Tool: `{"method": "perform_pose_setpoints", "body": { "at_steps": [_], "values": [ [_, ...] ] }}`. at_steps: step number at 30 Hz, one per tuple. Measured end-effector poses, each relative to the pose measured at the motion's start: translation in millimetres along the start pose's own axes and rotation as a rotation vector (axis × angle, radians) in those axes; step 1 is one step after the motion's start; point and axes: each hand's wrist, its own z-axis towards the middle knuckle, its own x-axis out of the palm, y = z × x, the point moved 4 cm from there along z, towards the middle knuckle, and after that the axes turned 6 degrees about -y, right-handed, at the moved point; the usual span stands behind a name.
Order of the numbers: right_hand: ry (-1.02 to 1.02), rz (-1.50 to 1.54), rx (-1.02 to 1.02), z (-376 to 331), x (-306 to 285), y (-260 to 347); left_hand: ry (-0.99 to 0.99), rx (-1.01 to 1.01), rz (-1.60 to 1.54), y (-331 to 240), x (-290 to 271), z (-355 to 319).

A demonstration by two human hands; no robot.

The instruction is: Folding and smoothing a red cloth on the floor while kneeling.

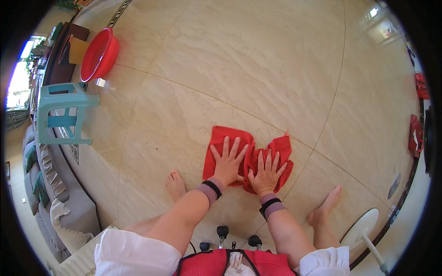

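A red cloth (282, 148) lies spread on the tiled floor in front of me, bunched up near its middle and right side. My left hand (227, 163) rests flat on its left part, fingers spread. On the bunched right part lies my right hand (267, 172), palm down with the fingers stretched out. The two hands are side by side, a small gap between them. Each wrist wears a mauve band with a black strap.
My bare feet (175, 185) are on either side of the cloth. A red basin (100, 54) and a light-blue plastic stool (64, 110) stand at the far left. A grey sofa (76, 193) runs along the left. A white round base (360, 227) with a pole is at the lower right.
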Motion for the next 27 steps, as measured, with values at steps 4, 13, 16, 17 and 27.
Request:
{"method": "perform_pose_setpoints", "body": {
  "at_steps": [4, 13, 16, 17, 27],
  "values": [
    [-0.063, -0.033, 0.015, 3, 3, -5, -0.037, 0.251, 0.035, 11, -35, 55],
    [-0.100, -0.009, 0.148, 78, 15, 61, -0.615, 0.137, -0.206, 157, -52, 106],
    [-0.096, 0.026, 0.145, 83, 15, 63, -0.615, 0.121, -0.181, 159, -46, 109],
    [-0.103, 0.042, 0.147, 84, 16, 65, -0.630, 0.113, -0.161, 159, -46, 109],
    [-0.172, 0.138, 0.054, 83, 7, 51, -0.716, 0.083, -0.099, 131, -40, 119]
  ]
}}
